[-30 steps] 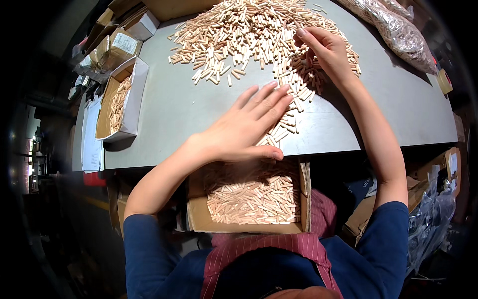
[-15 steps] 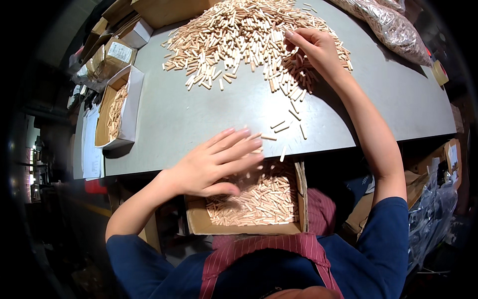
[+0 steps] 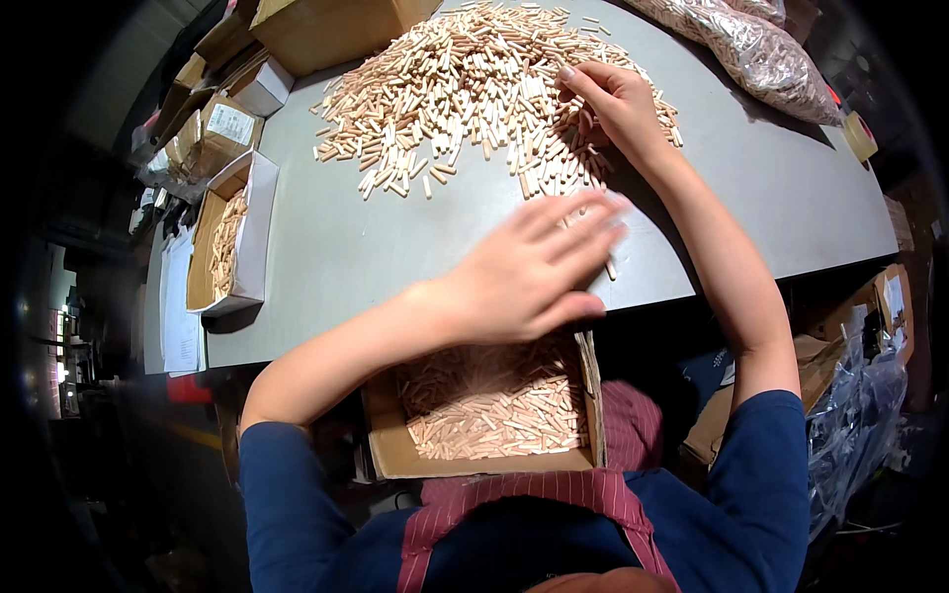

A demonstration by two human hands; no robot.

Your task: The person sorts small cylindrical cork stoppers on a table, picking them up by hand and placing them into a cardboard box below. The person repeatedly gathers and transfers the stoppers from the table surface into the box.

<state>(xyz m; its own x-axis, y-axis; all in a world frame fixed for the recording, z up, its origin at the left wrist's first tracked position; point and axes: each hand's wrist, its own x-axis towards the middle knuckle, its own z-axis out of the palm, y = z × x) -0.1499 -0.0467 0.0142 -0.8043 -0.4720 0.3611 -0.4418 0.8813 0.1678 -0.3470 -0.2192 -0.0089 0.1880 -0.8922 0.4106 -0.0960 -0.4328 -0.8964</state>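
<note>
A heap of small wooden dowels [image 3: 455, 89] spreads over the far part of the grey table [image 3: 386, 257]. At the heap's right side is my right hand [image 3: 621, 107], its thumb and fingers drawn together; what lies between them, if anything, is hidden. My left hand [image 3: 524, 272], slightly blurred, reaches over the table's near edge with fingers stretched out, and covers a few loose dowels. Below that edge, in front of my body, an open cardboard box [image 3: 484, 466] holds many dowels. My left hand and forearm hide its far side.
On the left, a white-sided box [image 3: 259, 217] holds more dowels, beside papers [image 3: 180, 316]. Cardboard boxes [image 3: 341, 30] stand at the back left. A clear bag of dowels [image 3: 756, 64] and a tape roll [image 3: 859, 136] lie at the right.
My left hand has moved right and farther from me, from over the box's far edge onto the table near the loose dowels. The right hand stays by the heap, fingers still drawn together.
</note>
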